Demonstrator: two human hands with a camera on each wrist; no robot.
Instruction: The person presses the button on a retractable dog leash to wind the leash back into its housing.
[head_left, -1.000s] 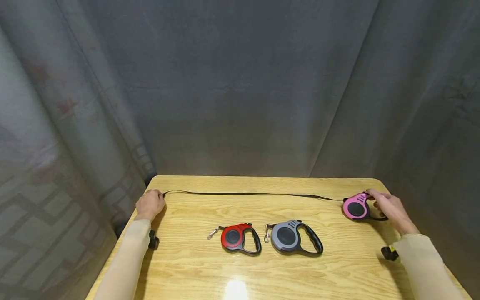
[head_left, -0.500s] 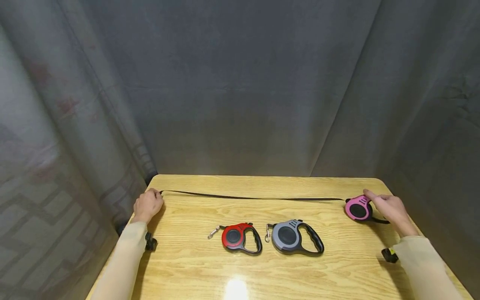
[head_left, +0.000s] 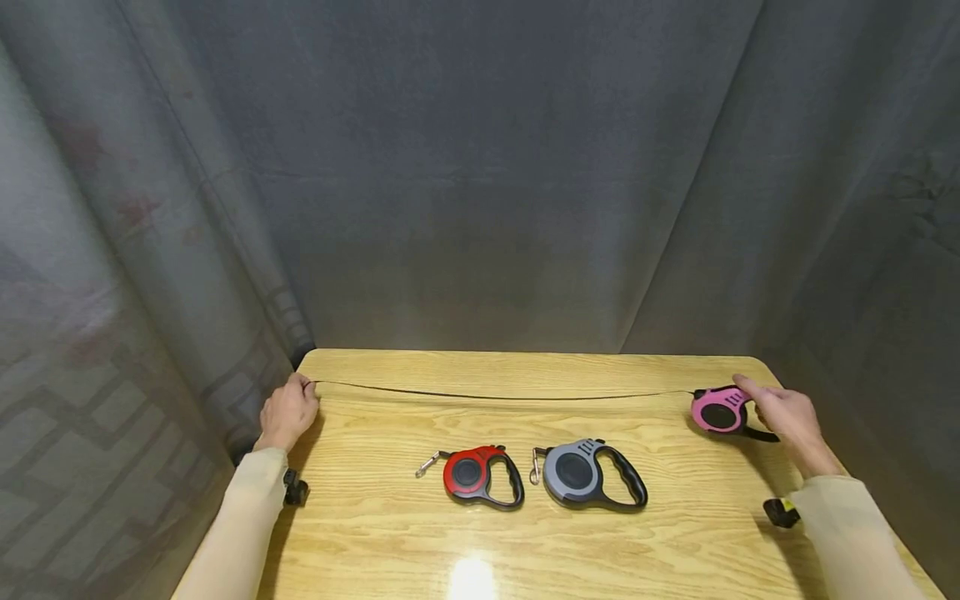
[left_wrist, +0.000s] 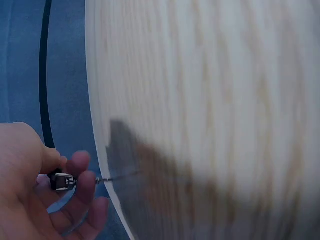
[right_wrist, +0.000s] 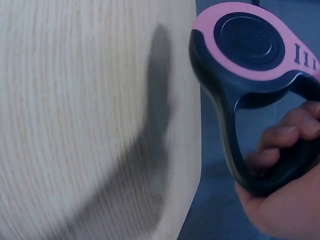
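Hands stretching pink leash cord

head: high, forward-down over table | wrists: close (blurred) at opposite edges | shared: tabletop

Makeshift studio: grey curtains enclose wooden table
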